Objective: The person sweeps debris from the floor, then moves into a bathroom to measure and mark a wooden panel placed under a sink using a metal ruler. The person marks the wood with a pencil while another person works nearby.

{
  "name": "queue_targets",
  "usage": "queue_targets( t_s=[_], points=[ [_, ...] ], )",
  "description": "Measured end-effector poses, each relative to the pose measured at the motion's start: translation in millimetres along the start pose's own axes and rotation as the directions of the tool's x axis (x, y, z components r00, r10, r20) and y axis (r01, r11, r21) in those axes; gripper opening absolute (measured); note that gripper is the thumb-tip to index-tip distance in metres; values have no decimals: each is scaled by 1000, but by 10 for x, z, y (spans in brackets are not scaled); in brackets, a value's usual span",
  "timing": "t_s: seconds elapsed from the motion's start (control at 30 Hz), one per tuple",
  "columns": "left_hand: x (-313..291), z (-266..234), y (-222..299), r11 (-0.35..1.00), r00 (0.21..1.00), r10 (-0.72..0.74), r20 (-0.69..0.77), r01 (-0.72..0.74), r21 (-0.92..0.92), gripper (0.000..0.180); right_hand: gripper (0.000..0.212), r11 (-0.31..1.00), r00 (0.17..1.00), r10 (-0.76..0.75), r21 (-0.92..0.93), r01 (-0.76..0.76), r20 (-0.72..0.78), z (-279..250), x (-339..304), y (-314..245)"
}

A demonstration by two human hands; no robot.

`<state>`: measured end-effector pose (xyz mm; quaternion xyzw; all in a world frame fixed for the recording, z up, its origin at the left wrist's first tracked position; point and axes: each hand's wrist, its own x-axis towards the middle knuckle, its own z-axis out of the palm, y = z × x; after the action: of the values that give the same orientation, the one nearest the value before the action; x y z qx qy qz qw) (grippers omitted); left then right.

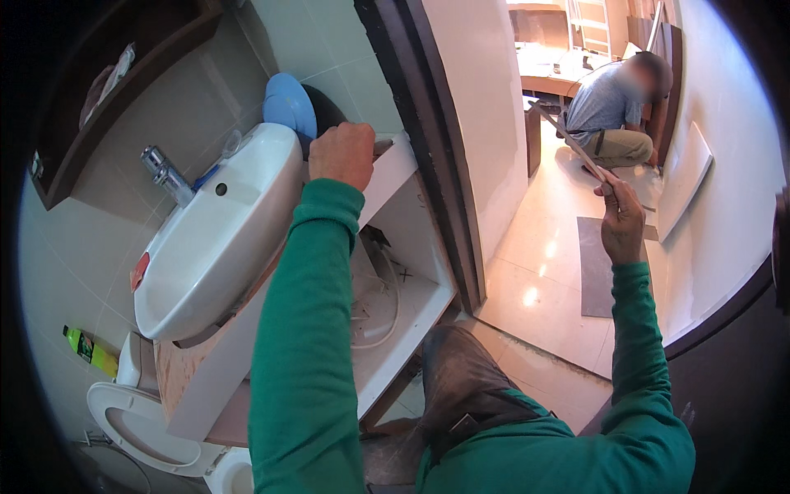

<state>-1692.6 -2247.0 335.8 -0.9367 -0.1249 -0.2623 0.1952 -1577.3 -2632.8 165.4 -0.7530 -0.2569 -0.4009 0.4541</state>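
Observation:
My left hand [341, 156] is closed beside the white washbasin [222, 235], over the far corner of the vanity cabinet [393, 177]. The back of the hand hides its fingers, and I cannot make out what is in them. A light blue rounded thing [290, 100] and a dark one stand just behind that hand. Out to the right, my right hand [623, 218] is raised and closed on a long, thin grey-brown strip [568, 136], which slants up and left from the fingers. The cabinet is open at the front, with a pale hose [395, 309] inside.
Another person [613, 107] crouches in the room beyond the dark door frame [424, 140]. A white panel [687, 181] leans on the right wall, and a grey sheet [594, 267] lies on the floor. A toilet [136, 420] stands at lower left, below a dark shelf [140, 78].

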Motion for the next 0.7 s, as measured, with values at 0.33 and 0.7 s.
queue_targets(
  t_s=[0.33,0.7],
  points=[
    [95,15,-173,981,988,-150,-23,152,118,13,30,987,990,136,91,-132,-38,-140,-211,349],
    [-380,-807,862,946,790,-312,-528,207,-249,20,34,863,916,398,317,-394,54,-132,-497,931]
  ],
)
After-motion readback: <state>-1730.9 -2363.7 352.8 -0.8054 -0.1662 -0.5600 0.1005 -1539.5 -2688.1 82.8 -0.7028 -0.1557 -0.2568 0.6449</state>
